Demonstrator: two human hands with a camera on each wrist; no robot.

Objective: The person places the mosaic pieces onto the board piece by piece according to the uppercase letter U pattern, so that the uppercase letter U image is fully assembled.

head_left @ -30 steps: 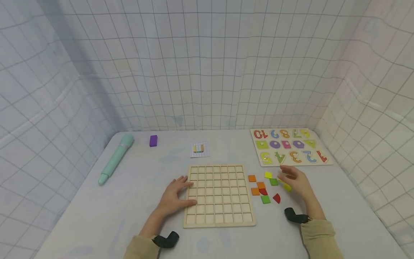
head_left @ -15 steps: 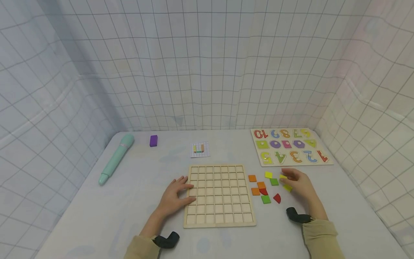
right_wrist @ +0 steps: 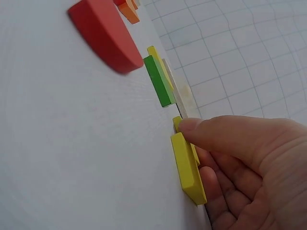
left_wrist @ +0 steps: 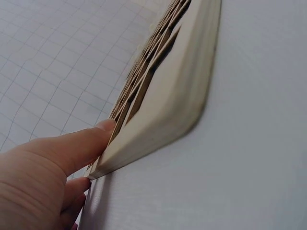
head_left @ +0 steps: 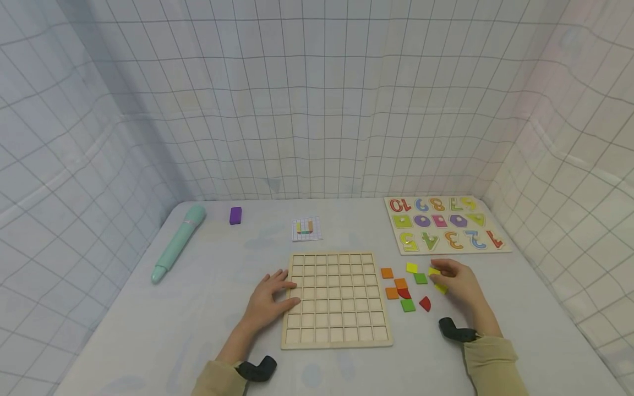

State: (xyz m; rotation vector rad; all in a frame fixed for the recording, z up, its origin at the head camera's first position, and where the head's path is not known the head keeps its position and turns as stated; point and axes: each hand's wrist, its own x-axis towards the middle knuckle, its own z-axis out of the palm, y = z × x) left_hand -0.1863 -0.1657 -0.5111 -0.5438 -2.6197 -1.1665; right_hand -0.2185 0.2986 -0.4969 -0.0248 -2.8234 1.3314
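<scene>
A wooden grid board (head_left: 334, 302) lies on the table, and the left hand (head_left: 264, 300) rests along its left edge with thumb and index finger reaching over the rim. The left wrist view shows that thumb (left_wrist: 96, 139) on the board's frame. To the right, the right hand (head_left: 458, 283) pinches a yellow tile (head_left: 434, 271) between thumb and index finger. Another yellow tile (right_wrist: 186, 167) lies just in front of that thumb. Green tiles (head_left: 420, 279), orange tiles (head_left: 387, 273), red quarter-circle pieces (head_left: 425, 303) and a third yellow tile (head_left: 411, 268) lie between board and right hand.
Behind the board lies a small picture card (head_left: 306, 229) with a coloured pattern. A number puzzle board (head_left: 403, 252) sits at the back right. At the back left are a purple block (head_left: 235, 215) and a mint-green stick (head_left: 179, 242). Gridded cloth walls (head_left: 322, 110) enclose the table.
The right hand has lowered slightly toward the user, and its thumb and index finger have come in around the yellow tile. The left thumb has shifted slightly up along the board.
</scene>
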